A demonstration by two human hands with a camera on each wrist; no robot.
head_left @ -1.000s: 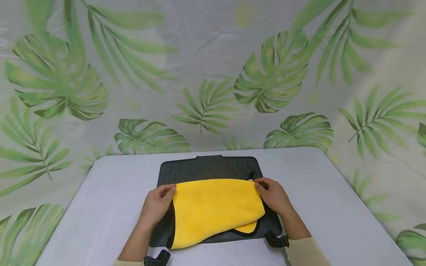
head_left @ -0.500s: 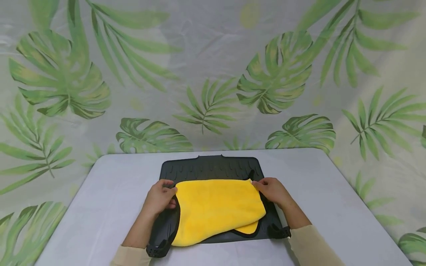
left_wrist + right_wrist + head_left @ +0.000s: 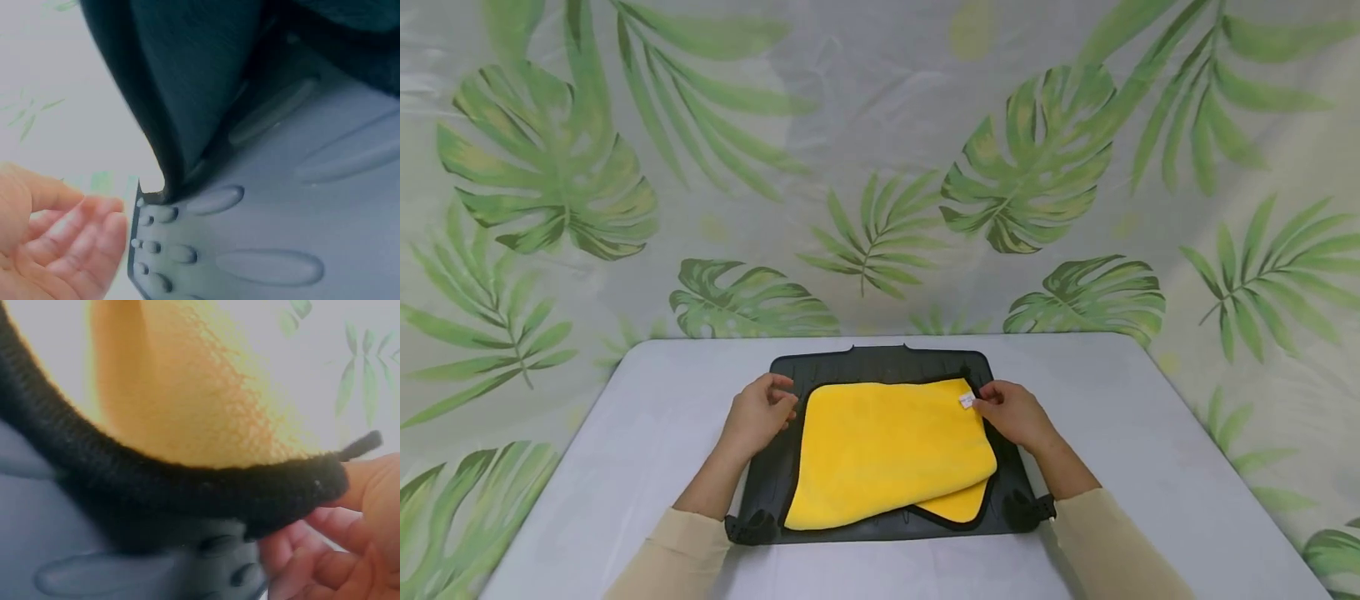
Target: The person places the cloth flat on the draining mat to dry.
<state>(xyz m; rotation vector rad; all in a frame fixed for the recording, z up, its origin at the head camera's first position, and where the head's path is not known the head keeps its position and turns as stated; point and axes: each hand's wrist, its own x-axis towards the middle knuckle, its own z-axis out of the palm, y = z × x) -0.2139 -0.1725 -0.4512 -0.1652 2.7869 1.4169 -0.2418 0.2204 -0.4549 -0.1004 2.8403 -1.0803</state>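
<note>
A yellow cloth with a black border lies on a dark grey ribbed mat, one layer folded so that a second yellow corner shows at the lower right. A white tag sits near its upper right corner. There my right hand pinches the cloth's edge; the right wrist view has these fingers at the black border. Off the cloth's left side, apart from it, my left hand has loosely bent fingers holding nothing. In the left wrist view the cloth's dark side rises above the mat.
The mat lies on a white table, with white surface to its left and right. Behind the far table edge hangs a leaf-printed sheet. A black wrist device sits on my left wrist, another on my right.
My left hand has let go of the cloth's upper left corner and moved off to the left. The cloth's left side has settled onto the mat, and the white tag now shows fully.
</note>
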